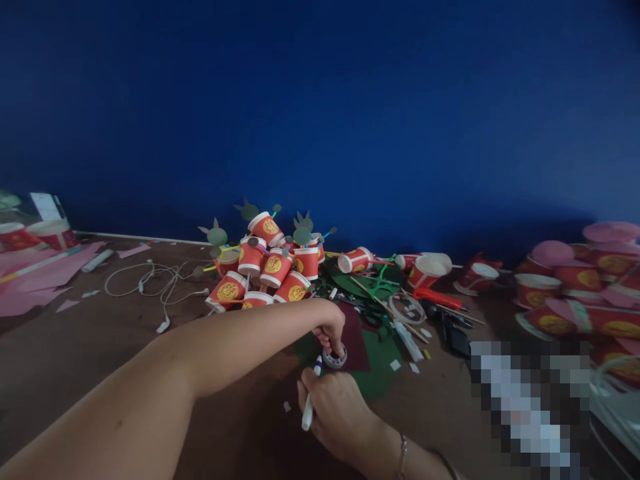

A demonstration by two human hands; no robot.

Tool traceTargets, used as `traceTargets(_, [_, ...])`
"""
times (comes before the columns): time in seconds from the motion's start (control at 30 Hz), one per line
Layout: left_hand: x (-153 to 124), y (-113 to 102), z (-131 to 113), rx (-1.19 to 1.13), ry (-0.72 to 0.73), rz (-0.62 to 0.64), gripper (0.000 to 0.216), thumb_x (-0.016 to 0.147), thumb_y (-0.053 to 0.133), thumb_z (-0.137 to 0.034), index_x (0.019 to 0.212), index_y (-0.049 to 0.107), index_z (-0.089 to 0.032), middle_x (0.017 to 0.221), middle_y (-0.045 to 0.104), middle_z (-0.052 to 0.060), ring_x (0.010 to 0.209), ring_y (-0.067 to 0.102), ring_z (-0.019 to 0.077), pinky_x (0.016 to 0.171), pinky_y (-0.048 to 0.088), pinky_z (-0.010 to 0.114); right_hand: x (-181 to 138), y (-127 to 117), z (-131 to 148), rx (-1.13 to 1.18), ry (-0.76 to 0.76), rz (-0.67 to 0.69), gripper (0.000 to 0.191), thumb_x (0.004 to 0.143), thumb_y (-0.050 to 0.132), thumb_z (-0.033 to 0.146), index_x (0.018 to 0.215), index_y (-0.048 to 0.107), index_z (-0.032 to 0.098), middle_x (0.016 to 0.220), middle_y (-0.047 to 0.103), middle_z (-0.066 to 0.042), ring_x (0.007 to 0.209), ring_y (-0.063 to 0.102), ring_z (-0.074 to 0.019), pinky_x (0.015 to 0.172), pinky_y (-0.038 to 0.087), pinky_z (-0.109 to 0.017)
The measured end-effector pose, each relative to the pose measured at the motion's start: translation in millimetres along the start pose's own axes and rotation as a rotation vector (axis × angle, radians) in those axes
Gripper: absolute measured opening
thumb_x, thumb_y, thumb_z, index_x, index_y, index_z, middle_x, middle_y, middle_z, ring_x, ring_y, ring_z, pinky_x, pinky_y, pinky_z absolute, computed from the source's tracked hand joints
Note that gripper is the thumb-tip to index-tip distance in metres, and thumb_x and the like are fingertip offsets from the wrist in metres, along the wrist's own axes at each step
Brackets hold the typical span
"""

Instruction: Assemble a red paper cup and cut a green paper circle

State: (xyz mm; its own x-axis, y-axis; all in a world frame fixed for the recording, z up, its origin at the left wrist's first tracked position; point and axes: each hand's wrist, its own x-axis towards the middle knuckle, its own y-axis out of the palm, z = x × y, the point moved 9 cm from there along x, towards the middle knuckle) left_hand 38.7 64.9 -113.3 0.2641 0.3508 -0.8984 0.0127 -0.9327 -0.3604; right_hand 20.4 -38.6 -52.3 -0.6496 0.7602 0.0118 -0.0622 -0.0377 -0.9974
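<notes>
My left hand (331, 328) reaches in from the left with its fingers curled. It presses down on a pale grey ring (335, 359), perhaps a tape roll, at the table's middle. Beneath the ring is a dark red sheet of paper (357, 347), lying over green paper (380, 380). My right hand (343, 410) is closed around a white marker (307, 412). The marker's purple end (318, 363) points up beside the ring's left edge. I cannot tell whether its tip touches the paper.
Behind my hands stands a heap of red paper cups (276, 267) with rabbit-shaped cutouts. Scissors with green handles (383, 283), a red-handled tool (437, 298) and paper scraps lie to the right. A white cable (167, 287) and pink paper (45, 280) are on the left.
</notes>
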Motion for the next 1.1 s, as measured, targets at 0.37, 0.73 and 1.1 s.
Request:
traceTargets(0.37, [-4, -3, -3, 0.046, 0.05, -0.024, 0.04, 0.063, 0.077, -0.035, 0.037, 0.054, -0.014, 0.041, 0.045, -0.001, 0.039, 0.035, 0.0075, 0.043, 0.028, 0.02, 4, 4, -7, 0.032, 0.056, 0.03, 0.018, 0.087, 0.044, 0.021, 0.076, 0.057, 0.018, 0.058, 0.065, -0.005, 0.049, 0.061, -0.0186, 0.042, 0.013, -0.03])
traceTargets(0.73, [-2, -3, -3, 0.054, 0.054, -0.015, 0.043, 0.073, 0.067, -0.034, 0.037, 0.056, -0.015, 0.039, 0.045, 0.001, 0.038, 0.035, 0.0079, 0.041, 0.028, 0.019, -9, 1, -10, 0.111, 0.056, 0.049, 0.019, 0.088, 0.043, 0.021, 0.076, 0.058, 0.018, 0.058, 0.064, -0.005, 0.046, 0.057, -0.0158, 0.045, 0.013, -0.03])
traceTargets(1.1, [-25, -11, -2, 0.035, 0.144, -0.237, 0.041, 0.067, 0.07, -0.038, 0.038, 0.051, -0.016, 0.041, 0.048, 0.0, 0.042, 0.044, 0.0115, 0.047, 0.036, 0.024, -47, -49, -83, 0.346, 0.012, -0.324, 0.018, 0.084, 0.043, 0.018, 0.067, 0.046, 0.02, 0.059, 0.051, 0.001, 0.051, 0.046, -0.0109, 0.051, 0.029, -0.023])
